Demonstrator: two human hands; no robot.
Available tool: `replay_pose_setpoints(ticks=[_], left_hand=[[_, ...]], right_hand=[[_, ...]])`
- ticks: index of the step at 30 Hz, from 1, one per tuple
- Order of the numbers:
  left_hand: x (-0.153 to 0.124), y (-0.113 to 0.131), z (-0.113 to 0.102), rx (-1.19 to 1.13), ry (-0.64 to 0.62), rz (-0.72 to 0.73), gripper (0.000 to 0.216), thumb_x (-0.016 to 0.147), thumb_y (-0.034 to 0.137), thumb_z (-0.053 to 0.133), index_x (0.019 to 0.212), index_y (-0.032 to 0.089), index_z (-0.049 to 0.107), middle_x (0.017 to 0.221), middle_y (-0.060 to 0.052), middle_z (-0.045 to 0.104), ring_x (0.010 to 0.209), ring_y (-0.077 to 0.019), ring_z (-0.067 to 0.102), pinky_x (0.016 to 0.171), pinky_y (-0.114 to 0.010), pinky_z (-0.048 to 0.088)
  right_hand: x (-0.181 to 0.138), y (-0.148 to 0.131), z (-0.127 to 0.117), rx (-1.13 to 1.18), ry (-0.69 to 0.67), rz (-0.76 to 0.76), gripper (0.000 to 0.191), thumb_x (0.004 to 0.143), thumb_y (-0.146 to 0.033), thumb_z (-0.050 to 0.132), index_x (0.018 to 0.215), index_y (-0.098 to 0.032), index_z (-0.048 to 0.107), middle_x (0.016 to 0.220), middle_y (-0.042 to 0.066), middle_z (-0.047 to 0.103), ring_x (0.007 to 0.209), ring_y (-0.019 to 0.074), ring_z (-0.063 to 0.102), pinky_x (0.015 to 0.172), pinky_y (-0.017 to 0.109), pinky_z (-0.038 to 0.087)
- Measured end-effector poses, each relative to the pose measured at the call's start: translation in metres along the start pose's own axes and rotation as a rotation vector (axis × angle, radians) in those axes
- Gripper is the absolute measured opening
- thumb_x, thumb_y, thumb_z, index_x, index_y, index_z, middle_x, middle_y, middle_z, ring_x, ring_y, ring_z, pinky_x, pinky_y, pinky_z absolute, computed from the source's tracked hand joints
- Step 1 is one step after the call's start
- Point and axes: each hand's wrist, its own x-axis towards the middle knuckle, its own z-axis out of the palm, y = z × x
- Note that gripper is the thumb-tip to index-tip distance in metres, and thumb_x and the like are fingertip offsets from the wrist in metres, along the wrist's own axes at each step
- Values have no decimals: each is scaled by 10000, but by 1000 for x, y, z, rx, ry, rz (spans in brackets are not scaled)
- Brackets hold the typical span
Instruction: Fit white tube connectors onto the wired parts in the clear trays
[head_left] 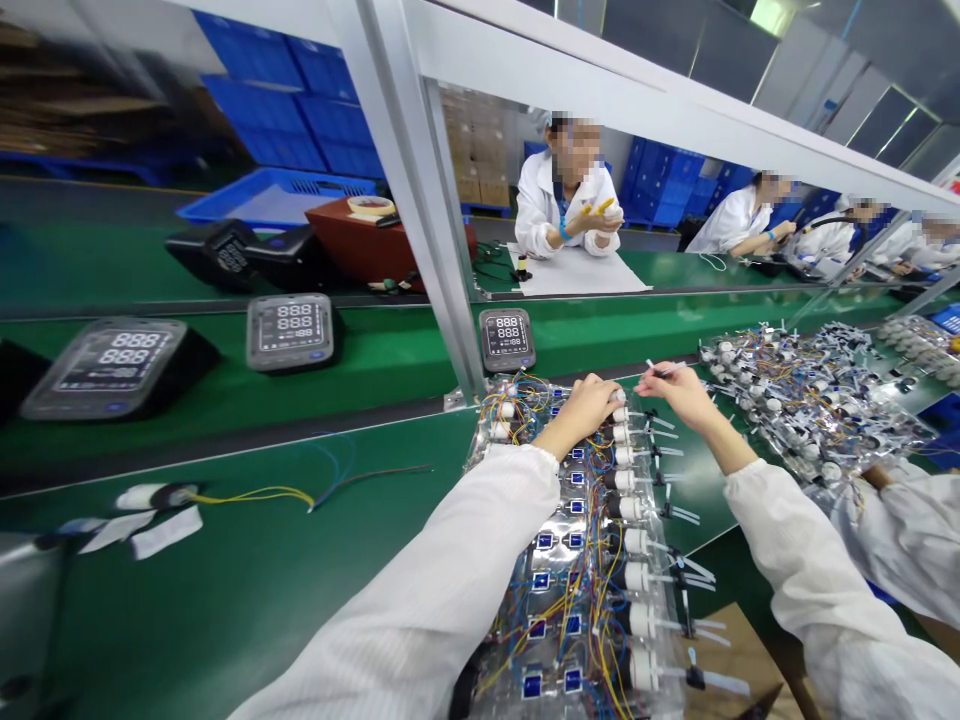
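Gripping white cylindrical part (618,396) with left hand (585,408), at far end of wired row (634,508) on clear plastic sheet (553,525) over green bench (300,600); pinching thin piece (660,371) in right hand (684,395), just beside.

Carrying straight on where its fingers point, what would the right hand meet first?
Probably the white cylindrical part at the left hand, just ahead of the right hand; depth is unclear, so it might pass slightly above.
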Motion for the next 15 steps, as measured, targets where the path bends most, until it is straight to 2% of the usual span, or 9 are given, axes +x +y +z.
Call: replay_pose_setpoints(ticks=[2,5,9,15], left_hand=[[0,1,0,0,-1,0,330,1007,398,604,1264,199,663,1190,-109,714,1178,-278,555,983,-400,425],[-1,0,2,18,21,26,348,1020,411,578,1297,210,644,1211,-107,711,1159,-275,557,962,-391,429],[-1,-3,6,26,53,51,333,1020,434,573,1255,216,665,1200,-90,724,1147,-277,552,963,-395,425],[1,-5,7,9,43,23,293,1017,393,593,1229,205,667,1172,-81,721,1154,-276,555,939,-394,428]], right_hand=[[-4,3,21,70,-32,41,327,727,-449,865,823,-200,676,835,38,729,822,227,758,844,406,639],[-6,16,37,78,60,47,350,687,-436,898,787,-206,654,745,20,723,719,212,745,762,384,640],[-8,31,39,49,137,-16,330,708,-418,888,813,-204,659,788,34,749,705,198,738,742,358,625],[-8,39,38,-61,265,-77,323,732,-446,856,819,-210,653,817,45,762,698,182,693,688,311,555]])
